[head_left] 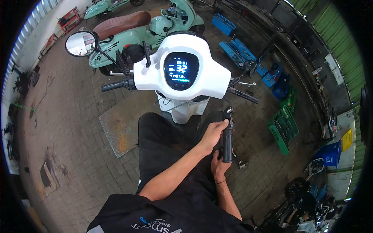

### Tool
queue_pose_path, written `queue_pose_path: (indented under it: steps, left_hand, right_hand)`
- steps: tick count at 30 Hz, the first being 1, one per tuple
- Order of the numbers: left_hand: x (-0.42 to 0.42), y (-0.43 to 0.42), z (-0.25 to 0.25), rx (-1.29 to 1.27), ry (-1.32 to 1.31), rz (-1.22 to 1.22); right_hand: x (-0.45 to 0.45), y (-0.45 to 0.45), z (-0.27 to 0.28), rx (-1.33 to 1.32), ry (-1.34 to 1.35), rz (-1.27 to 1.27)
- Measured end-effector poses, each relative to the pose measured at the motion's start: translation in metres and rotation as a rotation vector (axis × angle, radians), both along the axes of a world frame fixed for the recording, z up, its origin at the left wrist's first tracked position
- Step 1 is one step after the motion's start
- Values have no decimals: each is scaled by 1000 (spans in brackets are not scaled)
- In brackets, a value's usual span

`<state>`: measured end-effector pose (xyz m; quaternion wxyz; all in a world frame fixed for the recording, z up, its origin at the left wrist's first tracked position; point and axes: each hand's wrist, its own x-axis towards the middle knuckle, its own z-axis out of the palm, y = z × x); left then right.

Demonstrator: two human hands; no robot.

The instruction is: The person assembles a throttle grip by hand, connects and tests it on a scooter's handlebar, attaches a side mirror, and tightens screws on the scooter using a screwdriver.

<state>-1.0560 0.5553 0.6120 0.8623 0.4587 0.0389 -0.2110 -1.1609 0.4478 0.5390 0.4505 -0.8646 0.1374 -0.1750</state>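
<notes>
Black handle [227, 144] fore-and-aft, metal end [230, 111] forward

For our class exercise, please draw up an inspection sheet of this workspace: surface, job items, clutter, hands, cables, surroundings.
Surface: paved floor, stained in places; a flat sheet with rust-coloured patches lies on it.
Job's things: black handgrip, apart from the white scooter; the scooter's display is lit.
Clutter: blue toolbox and open green toolbox on the floor to the right.
Hands: left hand holds the handgrip's upper end; right hand is by its lower end, fingers partly hidden.
Cables: thin cable below the display; ends unclear.
Surroundings: mint-green scooter beyond; blue bin at right.
</notes>
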Motion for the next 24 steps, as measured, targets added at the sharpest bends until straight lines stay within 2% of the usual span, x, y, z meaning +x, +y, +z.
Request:
queue_pose_path:
  steps: [20,24]
  left_hand:
    - [-1,-1,-3,3,9,-6]
    - [-1,0,-1,5,10,-11]
  right_hand:
    - [1,3,5,-106,-98,-8]
    - [0,0,-3,-98,-44,-8]
